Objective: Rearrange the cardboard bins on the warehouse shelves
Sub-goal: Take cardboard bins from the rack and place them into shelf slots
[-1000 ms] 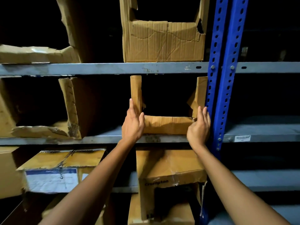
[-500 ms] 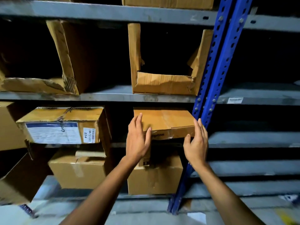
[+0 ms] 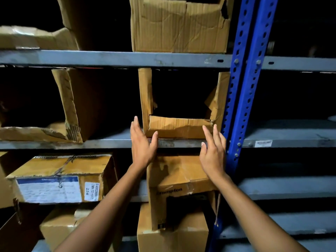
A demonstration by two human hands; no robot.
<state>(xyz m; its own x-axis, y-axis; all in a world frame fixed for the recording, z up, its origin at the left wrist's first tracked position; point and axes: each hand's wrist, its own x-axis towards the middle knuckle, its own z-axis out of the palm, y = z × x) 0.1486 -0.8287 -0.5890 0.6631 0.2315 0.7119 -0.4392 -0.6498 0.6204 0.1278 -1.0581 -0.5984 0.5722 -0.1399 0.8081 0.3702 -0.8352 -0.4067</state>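
The cut-front cardboard bin (image 3: 179, 125) sits on the middle grey shelf (image 3: 112, 143), tight against the blue upright (image 3: 244, 99) on its right, its low front wall torn and creased and its two side walls standing up to the shelf above. The left hand (image 3: 142, 145) is flat and spread, palm turned inward, fingers straight and pointing up just beside the bin's lower left corner, the thumb lying over the shelf edge; whether it touches the cardboard I cannot tell. The right hand (image 3: 213, 151) is likewise spread and holds nothing, its fingertips up in front of the bin's lower right corner. Below, a Crompton box (image 3: 179, 180) stands under both wrists, with a labelled carton (image 3: 60, 180) to the left and another worn bin (image 3: 179, 26) on the shelf above
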